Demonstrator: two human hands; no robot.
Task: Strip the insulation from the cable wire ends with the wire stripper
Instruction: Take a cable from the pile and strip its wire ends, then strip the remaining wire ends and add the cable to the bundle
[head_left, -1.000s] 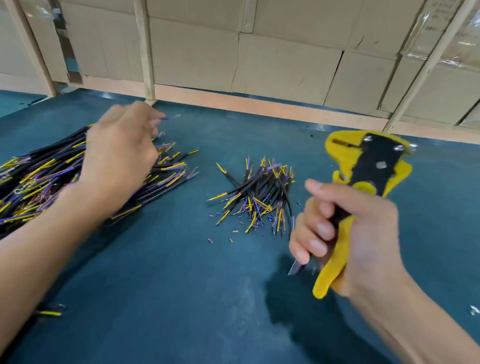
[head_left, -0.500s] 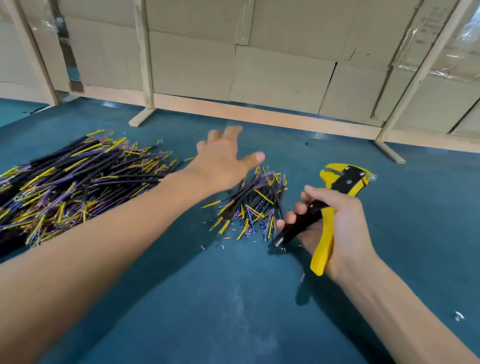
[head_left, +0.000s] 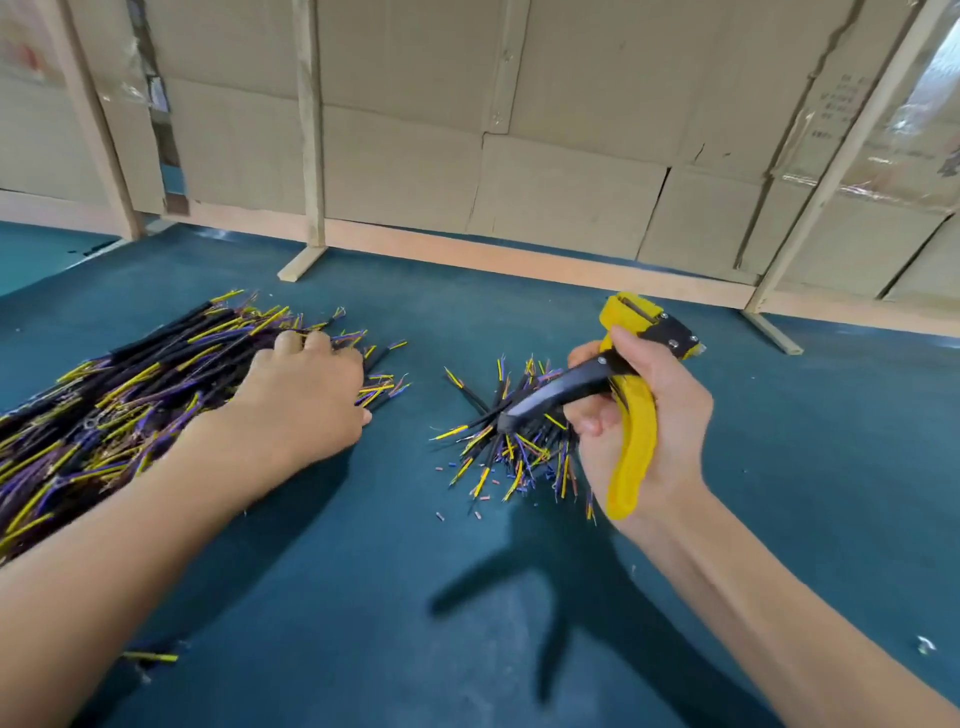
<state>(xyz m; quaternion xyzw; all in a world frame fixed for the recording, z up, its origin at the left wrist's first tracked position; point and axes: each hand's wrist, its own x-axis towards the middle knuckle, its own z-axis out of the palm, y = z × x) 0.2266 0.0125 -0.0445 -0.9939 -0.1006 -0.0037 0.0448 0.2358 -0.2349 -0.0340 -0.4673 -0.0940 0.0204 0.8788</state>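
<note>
A large heap of black cables (head_left: 130, 384) with yellow and purple wire ends lies at the left of the blue-green table mat (head_left: 363, 597). My left hand (head_left: 301, 400) rests palm-down on the heap's right end, fingers bent into the wire tips; whether they pinch a cable is hidden. A smaller pile of cables (head_left: 514, 447) lies in the middle. Just right of it, my right hand (head_left: 670, 415) grips the yellow and black wire stripper (head_left: 634, 447), handles spread, head pointing up and away. No cable sits in its jaws.
Small cut bits of insulation (head_left: 441, 516) are scattered around the small pile. One loose cable (head_left: 150, 657) lies near the front left. A cardboard wall (head_left: 519, 130) on a wooden frame (head_left: 301, 262) closes off the back of the table.
My left hand has swung back from above the small pile to the large heap at the left. My right hand with the stripper has stayed beside the small pile.
</note>
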